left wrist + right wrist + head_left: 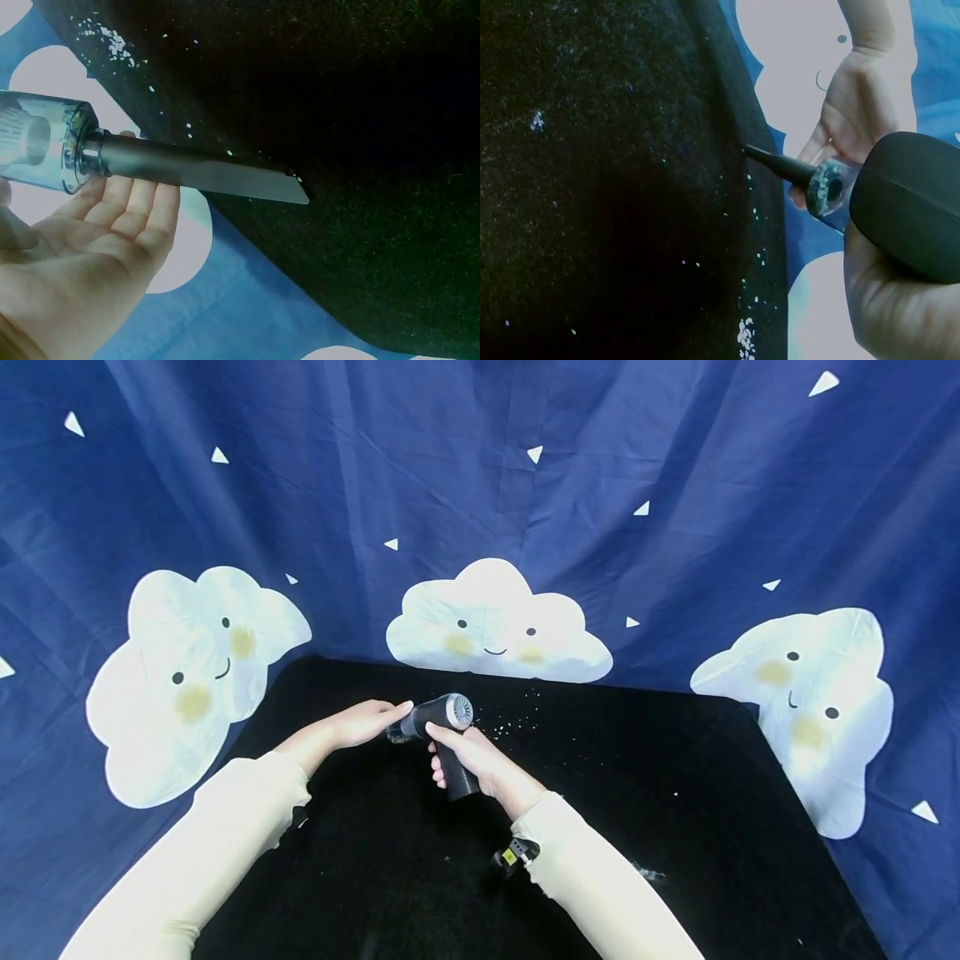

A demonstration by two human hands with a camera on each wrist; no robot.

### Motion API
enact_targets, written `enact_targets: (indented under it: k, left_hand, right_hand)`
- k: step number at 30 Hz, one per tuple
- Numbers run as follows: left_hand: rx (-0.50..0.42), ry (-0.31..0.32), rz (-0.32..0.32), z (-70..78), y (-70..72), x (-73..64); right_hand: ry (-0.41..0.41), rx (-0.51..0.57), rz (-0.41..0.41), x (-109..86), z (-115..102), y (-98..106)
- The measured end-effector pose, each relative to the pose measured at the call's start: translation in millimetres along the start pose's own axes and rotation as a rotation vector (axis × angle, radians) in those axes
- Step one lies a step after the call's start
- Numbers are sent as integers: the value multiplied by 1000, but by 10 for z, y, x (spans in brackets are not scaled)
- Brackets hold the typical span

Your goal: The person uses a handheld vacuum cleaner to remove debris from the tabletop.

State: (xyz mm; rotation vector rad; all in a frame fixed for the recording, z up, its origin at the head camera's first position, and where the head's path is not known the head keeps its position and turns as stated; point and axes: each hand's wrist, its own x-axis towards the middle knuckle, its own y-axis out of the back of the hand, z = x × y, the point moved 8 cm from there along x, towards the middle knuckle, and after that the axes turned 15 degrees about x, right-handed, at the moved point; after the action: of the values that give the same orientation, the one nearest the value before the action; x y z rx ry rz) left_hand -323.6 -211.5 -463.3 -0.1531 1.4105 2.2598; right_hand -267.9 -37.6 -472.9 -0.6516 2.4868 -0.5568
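A black handheld vacuum (427, 717) with a silver vented end is gripped by its handle in my right hand (468, 756). Its clear dust cup (49, 139) holds pale bits near the front, and a dark slant-cut nozzle (202, 171) extends from it. My left hand (367, 722) holds the front part, its thumb along the body. In the left wrist view, that hand's fingers (139, 210) lie behind the cup and nozzle, palm facing up. The nozzle tip is close to the black tabletop (615, 187); contact cannot be told. Small white bits (510, 725) lie scattered beyond the vacuum.
A blue curtain (465, 460) with cloud faces and white triangles hangs around the table. A small clear piece (648, 872) lies by the right forearm. A dark device with a yellow mark (512, 857) is at the right cuff. Stray white specks (690, 263) dot the surface.
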Motion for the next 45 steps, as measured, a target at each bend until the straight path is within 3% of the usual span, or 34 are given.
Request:
enact_targets:
  k: [9,16,25,45]
  left_hand:
    - [4,-14,34,154,104,36]
    - [-13,-18,48,254,115,193]
    - [-28,-85,85,423,83,362]
    - [-36,-82,57,439,-3,454]
  right_hand:
    - [9,-22,10,-10,-143,58]
    - [39,-32,50,-33,-263,159]
    - [64,-4,81,-79,-330,290]
    - [19,30,88,-105,-289,352]
